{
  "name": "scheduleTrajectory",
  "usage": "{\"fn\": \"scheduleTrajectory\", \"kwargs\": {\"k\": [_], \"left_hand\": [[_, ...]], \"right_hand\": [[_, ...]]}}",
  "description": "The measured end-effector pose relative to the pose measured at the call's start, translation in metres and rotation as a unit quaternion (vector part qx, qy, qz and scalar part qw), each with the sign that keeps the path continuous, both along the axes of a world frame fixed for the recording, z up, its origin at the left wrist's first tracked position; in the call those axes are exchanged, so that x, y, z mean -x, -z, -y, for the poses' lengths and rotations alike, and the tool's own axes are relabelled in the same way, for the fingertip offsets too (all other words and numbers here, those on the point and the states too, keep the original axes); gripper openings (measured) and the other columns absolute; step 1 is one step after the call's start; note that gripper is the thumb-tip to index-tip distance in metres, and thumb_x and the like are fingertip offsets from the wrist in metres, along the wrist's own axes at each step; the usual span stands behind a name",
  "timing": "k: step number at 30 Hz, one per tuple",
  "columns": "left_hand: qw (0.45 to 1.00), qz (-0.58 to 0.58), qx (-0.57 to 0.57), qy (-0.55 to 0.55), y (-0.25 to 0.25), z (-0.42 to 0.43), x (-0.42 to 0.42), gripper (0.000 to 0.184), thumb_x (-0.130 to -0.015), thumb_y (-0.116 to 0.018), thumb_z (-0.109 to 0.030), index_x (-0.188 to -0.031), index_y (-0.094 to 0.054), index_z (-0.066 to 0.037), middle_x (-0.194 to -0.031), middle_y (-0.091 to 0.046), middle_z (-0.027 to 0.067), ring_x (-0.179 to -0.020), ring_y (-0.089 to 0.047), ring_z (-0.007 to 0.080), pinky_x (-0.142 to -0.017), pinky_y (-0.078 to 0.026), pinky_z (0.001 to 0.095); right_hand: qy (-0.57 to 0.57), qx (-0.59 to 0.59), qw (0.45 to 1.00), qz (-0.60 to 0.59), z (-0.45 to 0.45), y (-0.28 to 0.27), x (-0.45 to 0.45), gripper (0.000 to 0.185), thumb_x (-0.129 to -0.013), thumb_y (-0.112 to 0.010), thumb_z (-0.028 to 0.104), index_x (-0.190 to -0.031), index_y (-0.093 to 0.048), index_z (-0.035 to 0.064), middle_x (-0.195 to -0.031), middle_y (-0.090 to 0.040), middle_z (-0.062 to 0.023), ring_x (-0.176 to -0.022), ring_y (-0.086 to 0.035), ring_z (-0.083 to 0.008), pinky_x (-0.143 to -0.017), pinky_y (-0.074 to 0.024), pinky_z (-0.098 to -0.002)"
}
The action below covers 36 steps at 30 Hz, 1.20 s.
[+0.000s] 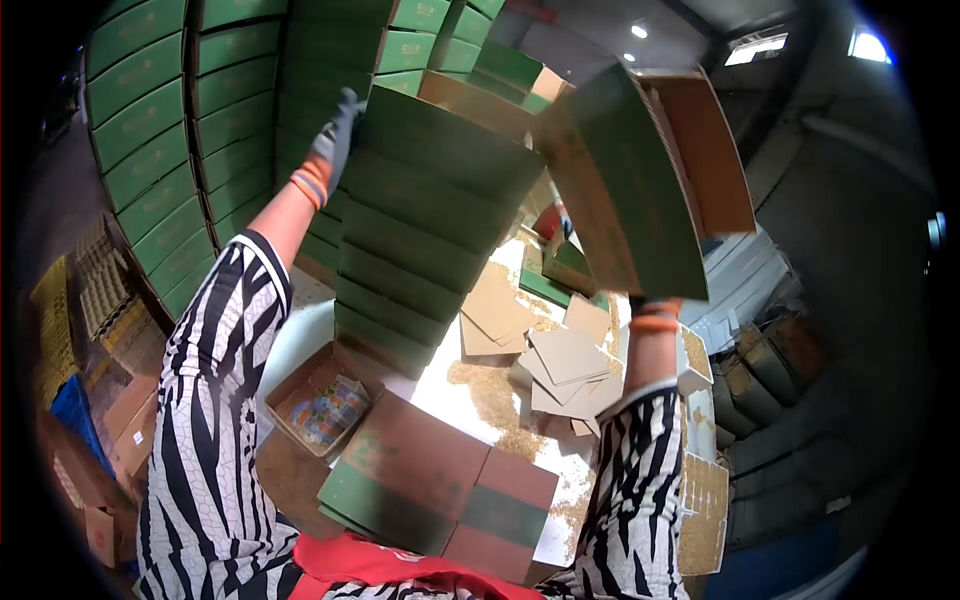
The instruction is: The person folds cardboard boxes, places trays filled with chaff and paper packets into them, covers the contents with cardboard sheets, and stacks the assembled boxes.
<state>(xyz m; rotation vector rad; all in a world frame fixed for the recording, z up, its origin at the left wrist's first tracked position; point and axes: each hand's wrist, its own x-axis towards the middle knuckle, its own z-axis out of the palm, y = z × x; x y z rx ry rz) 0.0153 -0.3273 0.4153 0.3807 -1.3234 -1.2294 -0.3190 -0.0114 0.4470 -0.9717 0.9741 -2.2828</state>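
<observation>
Ideally, support the tilted green carton [625, 185], right of the stacked cartons [430, 190], from below: the right hand [656, 309] is at its lower end, fingers hidden, grip unclear; the left hand [336, 142], fingers outstretched, visibly grips nothing.

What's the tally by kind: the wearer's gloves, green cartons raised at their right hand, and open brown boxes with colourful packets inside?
Gloves: 2 (right one mostly hidden)
Raised green carton: 1
Open brown box with colourful packets: 1
Total: 4
</observation>
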Motion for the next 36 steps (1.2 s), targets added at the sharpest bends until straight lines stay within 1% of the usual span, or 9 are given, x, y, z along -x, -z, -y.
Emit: {"fn": "scheduleTrajectory", "kwargs": {"k": [5, 8, 10, 15, 22, 25, 28, 31, 36], "left_hand": [[0.973, 0.199, 0.06, -0.1, 0.022, 0.034, -0.009, 0.073, -0.095, -0.036, -0.061, -0.12, -0.059, 0.003, -0.113, -0.064, 0.006, -0.11, -0.055, 0.0185, -0.096, -0.04, 0.0277], [0.992, 0.006, 0.113, -0.054, 0.049, 0.044, 0.007, 0.058, -0.099, -0.041, -0.048, -0.121, -0.058, 0.003, -0.117, -0.063, 0.0081, -0.111, -0.056, 0.02, -0.095, -0.041, 0.03], [0.985, -0.06, 0.141, -0.081, 0.057, 0.039, 0.014, 0.049, -0.1, -0.043, -0.039, -0.123, -0.057, 0.003, -0.119, -0.063, 0.0104, -0.111, -0.057, 0.0214, -0.095, -0.042, 0.0314], [0.967, 0.101, 0.111, -0.205, 0.059, 0.053, 0.015, 0.04, -0.099, -0.046, -0.025, -0.127, -0.053, 0.002, -0.123, -0.06, 0.0147, -0.116, -0.055, 0.0227, -0.1, -0.039, 0.0307], [0.952, 0.061, 0.182, -0.24, 0.092, -0.089, -0.001, 0.045, -0.097, -0.047, -0.009, -0.139, -0.036, 0.005, -0.142, -0.042, 0.0198, -0.129, -0.042, 0.0262, -0.107, -0.032, 0.034], [0.949, 0.259, 0.172, -0.056, 0.246, -0.17, -0.041, 0.052, -0.093, -0.053, -0.011, -0.139, -0.036, 0.005, -0.137, -0.045, 0.0242, -0.127, -0.044, 0.0325, -0.106, -0.035, 0.036], [0.851, 0.522, 0.046, -0.039, 0.323, -0.26, -0.055, 0.086, -0.088, -0.059, -0.045, -0.146, -0.019, 0.005, -0.146, -0.033, 0.0272, -0.136, -0.032, 0.0382, -0.111, -0.027, 0.039], [0.792, 0.608, -0.054, -0.006, 0.387, -0.281, -0.059, 0.091, -0.086, -0.063, -0.047, -0.147, -0.018, 0.005, -0.147, -0.031, 0.0269, -0.136, -0.032, 0.0396, -0.11, -0.028, 0.0384], [0.919, 0.306, -0.24, 0.066, 0.299, -0.293, -0.057, 0.07, -0.094, -0.056, -0.027, -0.146, -0.021, 0.003, -0.139, -0.043, 0.0211, -0.128, -0.044, 0.0283, -0.103, -0.037, 0.034]], "right_hand": [[-0.159, -0.031, 0.987, 0.012, 0.103, -0.026, 0.01, 0.04, -0.095, -0.051, 0.032, -0.124, -0.053, 0.0039, -0.121, -0.058, -0.0134, -0.111, -0.055, -0.0262, -0.094, -0.0461, -0.037], [-0.379, -0.134, 0.914, -0.057, 0.155, -0.025, 0.022, 0.044, -0.093, -0.051, 0.043, -0.119, -0.056, 0.0085, -0.113, -0.06, -0.0132, -0.098, -0.057, -0.0264, -0.084, -0.0486, -0.0421], [-0.099, -0.302, 0.946, -0.064, 0.163, -0.028, -0.04, 0.047, -0.092, -0.049, 0.05, -0.116, -0.057, 0.0105, -0.107, -0.063, -0.0106, -0.092, -0.06, -0.0243, -0.075, -0.0498, -0.0388], [-0.11, -0.205, 0.972, -0.024, 0.22, 0.017, -0.029, 0.066, -0.082, -0.052, 0.069, -0.115, -0.054, 0.0128, -0.117, -0.062, -0.004, -0.101, -0.059, -0.0199, -0.084, -0.0458, -0.0326], [0.081, -0.222, 0.953, -0.19, 0.017, 0.138, -0.072, 0.059, -0.094, -0.058, 0.026, -0.139, -0.036, -0.0045, -0.143, -0.041, -0.0154, -0.13, -0.04, -0.0257, -0.107, -0.0334, -0.0346], [0.172, -0.349, 0.916, -0.094, -0.122, 0.232, -0.085, 0.056, -0.092, -0.059, 0.018, -0.139, -0.038, -0.0048, -0.142, -0.041, -0.0171, -0.126, -0.044, -0.0225, -0.103, -0.0384, -0.0325], [0.373, -0.485, 0.786, -0.089, -0.239, 0.355, -0.093, 0.08, -0.086, -0.069, 0.028, -0.142, -0.026, -0.0096, -0.138, -0.044, -0.0196, -0.115, -0.05, -0.0219, -0.093, -0.0449, -0.0305], [0.269, -0.642, 0.717, 0.043, -0.272, 0.393, -0.129, 0.087, -0.082, -0.072, 0.038, -0.139, -0.03, -0.0115, -0.125, -0.055, -0.0206, -0.102, -0.055, -0.0246, -0.09, -0.045, -0.0331], [0.36, -0.386, 0.848, 0.045, -0.277, 0.336, -0.134, 0.049, -0.089, -0.065, 0.03, -0.121, -0.052, -0.0059, -0.11, -0.062, -0.0133, -0.098, -0.056, -0.0196, -0.087, -0.0451, -0.0322]]}}
